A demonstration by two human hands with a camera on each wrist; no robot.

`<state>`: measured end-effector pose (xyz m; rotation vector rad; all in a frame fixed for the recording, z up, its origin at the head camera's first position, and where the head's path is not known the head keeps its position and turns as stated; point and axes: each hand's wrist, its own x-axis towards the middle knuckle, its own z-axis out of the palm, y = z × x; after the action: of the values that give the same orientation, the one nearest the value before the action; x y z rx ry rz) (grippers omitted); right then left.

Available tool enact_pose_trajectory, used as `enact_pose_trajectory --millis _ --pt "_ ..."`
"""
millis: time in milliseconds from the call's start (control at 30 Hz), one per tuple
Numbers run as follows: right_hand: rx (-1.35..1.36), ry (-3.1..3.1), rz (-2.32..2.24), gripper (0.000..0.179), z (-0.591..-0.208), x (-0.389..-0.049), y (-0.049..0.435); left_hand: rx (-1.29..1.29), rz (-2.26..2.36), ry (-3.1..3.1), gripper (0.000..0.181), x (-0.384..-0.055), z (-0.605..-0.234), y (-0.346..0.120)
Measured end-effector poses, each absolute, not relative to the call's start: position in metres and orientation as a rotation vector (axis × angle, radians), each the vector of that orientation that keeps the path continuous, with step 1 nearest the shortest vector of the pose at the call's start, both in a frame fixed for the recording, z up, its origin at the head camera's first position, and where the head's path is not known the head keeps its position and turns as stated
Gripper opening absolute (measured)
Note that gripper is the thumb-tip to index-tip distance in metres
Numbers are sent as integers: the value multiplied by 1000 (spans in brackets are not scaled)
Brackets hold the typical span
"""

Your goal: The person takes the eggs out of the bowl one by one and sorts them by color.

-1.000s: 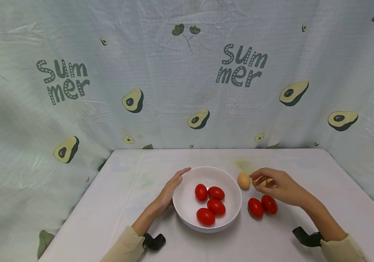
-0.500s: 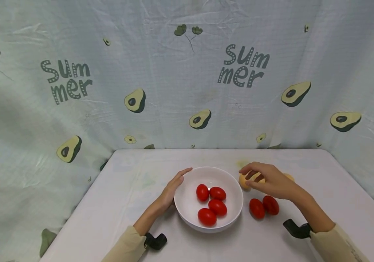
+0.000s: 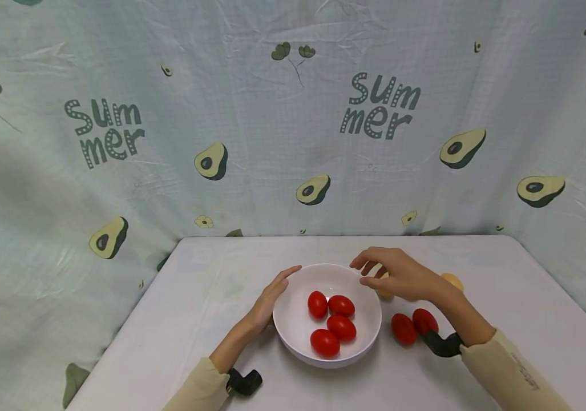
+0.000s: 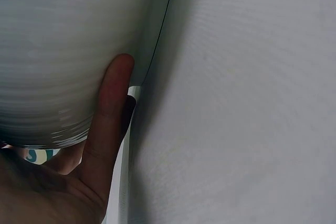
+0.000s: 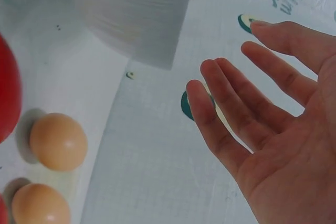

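A white bowl (image 3: pixel 293 319) stands on the table with several red oval tomatoes (image 3: pixel 341 328) inside. My left hand (image 3: pixel 267 302) rests against the bowl's left side, fingers extended along its wall; the left wrist view shows a finger (image 4: pixel 107 114) lying straight on the outside. My right hand (image 3: pixel 400 274) hovers by the bowl's far right rim, fingers spread and slightly bent. The right wrist view shows nothing in its palm. Below and behind that hand are brown eggs (image 5: pixel 59 141), partly covered in the head view, where one egg (image 3: pixel 452 281) shows past the wrist.
Two more tomatoes (image 3: pixel 403 329) lie on the table right of the bowl, below the right forearm. A white cloth covers the table (image 3: pixel 210 319). Behind it hangs a curtain (image 3: pixel 251 114) printed with avocados. Black wrist cameras (image 3: pixel 245 381) sit on both wrists.
My right hand has moved left from above the eggs toward the bowl's right rim, still holding nothing. My left hand and the bowl have stayed in place.
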<state>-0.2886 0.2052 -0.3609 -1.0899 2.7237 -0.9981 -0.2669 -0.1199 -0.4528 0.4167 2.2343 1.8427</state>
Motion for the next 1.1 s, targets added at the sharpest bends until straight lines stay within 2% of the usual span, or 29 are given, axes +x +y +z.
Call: enact_pose_trajectory --millis 233,767,1100 --pt "-1084 2663 -972 32 -353 -291 192 429 1843 2237 51 -267 -453 -120" --pt "-1264 2591 -750 30 -346 -304 153 407 1833 2239 50 -267 -453 -121" --pt "-1238 2550 -629 31 -342 -307 131 407 1829 2242 50 -267 -453 -120"
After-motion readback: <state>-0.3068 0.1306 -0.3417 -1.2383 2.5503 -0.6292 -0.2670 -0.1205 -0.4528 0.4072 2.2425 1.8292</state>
